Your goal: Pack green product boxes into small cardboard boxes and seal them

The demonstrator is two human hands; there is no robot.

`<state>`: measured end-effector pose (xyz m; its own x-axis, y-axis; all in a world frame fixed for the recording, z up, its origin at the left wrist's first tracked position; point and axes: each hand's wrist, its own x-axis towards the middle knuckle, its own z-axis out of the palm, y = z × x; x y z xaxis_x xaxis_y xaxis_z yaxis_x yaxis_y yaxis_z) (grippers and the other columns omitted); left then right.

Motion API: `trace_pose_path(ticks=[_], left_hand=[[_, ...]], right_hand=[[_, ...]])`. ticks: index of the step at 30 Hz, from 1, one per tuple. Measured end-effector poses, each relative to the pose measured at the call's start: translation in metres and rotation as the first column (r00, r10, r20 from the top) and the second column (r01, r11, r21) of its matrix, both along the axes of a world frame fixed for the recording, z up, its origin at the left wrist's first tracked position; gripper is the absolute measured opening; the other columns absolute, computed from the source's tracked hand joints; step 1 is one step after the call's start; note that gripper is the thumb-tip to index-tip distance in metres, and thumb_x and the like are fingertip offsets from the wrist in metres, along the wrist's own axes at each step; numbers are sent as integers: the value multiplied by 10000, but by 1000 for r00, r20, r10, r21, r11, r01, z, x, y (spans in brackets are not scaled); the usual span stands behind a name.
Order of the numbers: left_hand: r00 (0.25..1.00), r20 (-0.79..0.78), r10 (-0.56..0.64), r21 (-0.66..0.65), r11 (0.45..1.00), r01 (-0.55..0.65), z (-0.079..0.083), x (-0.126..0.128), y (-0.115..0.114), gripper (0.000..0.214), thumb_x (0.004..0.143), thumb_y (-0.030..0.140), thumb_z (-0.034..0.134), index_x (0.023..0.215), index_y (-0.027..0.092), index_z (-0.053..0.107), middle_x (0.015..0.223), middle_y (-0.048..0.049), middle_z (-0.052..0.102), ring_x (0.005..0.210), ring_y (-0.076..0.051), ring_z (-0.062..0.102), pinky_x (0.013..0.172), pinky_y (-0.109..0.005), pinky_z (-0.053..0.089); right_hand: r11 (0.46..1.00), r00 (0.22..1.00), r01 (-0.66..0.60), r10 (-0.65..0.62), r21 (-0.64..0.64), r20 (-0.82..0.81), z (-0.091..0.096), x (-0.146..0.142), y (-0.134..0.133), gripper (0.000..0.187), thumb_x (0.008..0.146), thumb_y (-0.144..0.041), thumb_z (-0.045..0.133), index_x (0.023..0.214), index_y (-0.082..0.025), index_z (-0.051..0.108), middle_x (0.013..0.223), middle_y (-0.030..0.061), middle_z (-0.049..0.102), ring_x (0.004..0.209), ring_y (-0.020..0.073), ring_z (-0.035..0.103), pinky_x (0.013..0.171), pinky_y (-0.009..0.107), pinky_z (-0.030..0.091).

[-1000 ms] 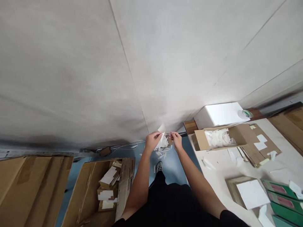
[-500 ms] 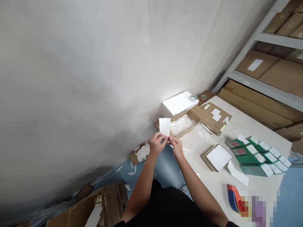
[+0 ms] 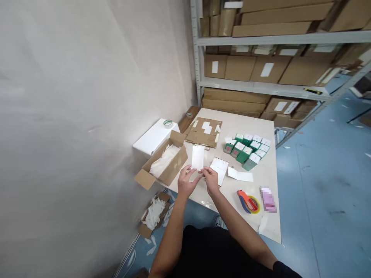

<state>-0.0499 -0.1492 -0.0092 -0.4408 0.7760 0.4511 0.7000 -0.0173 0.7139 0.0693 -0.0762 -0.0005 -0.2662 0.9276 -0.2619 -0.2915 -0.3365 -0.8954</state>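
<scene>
I'm holding a white paper slip (image 3: pixel 198 157) upright over the worktop's (image 3: pixel 265 173) near edge. My left hand (image 3: pixel 187 182) and right hand (image 3: pixel 210 180) are both pinching its bottom edge, probably so that its face is turned toward me. A scrap-filled carton (image 3: pixel 174 170) is sitting just left, with green boxes (image 3: pixel 246 148) lying beyond.

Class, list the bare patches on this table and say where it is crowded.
Bare: table's far corner, bordered by flattened cardboard and green boxes; right edge between those boxes and tape dispenser. Crowded: between open carton and white pad, where left hand and right hand hold a card.
</scene>
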Motion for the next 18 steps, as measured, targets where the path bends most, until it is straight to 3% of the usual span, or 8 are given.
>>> trace_pose_path(ticks=[4, 9, 13, 18], left_hand=[[958, 280, 58, -70, 997, -40, -13, 21, 41, 250, 928, 461, 675, 1003, 226, 714, 1122, -100, 722, 1043, -237, 694, 788, -338, 591], [817, 576, 29, -112, 993, 44, -31, 25, 80, 239, 797, 397, 758, 855, 210, 621, 852, -31, 707, 818, -177, 694, 805, -311, 567], [791, 611, 21, -133, 988, 77, -49, 21, 101, 213, 756, 359, 758, 822, 210, 621, 820, -25, 697, 799, -175, 678, 789, -297, 550], [845, 534, 31, -229, 967, 109, -88, 15, 125, 140, 797, 348, 685, 782, 222, 626, 775, -7, 691, 731, -164, 646, 726, -277, 523]], right_hand=[[995, 996, 83, -84, -52, -6, -11, 37, 31, 285, 681, -435, 804, 829, -201, 736, 727, 28, 759, 781, 214, 722, 739, 309, 487], [988, 993, 119, -119, -100, 7, -35, 53, 50, 280, 673, -433, 797, 811, -199, 730, 729, 15, 740, 772, 207, 723, 741, 298, 480], [979, 989, 146, -139, -140, 55, -60, 51, 61, 307, 681, -465, 812, 808, -201, 722, 761, 7, 719, 770, 195, 713, 719, 282, 478], [951, 949, 260, -219, -166, 228, -103, 37, 79, 393, 702, -578, 787, 765, -201, 700, 778, 15, 696, 683, 162, 637, 626, 262, 455]])
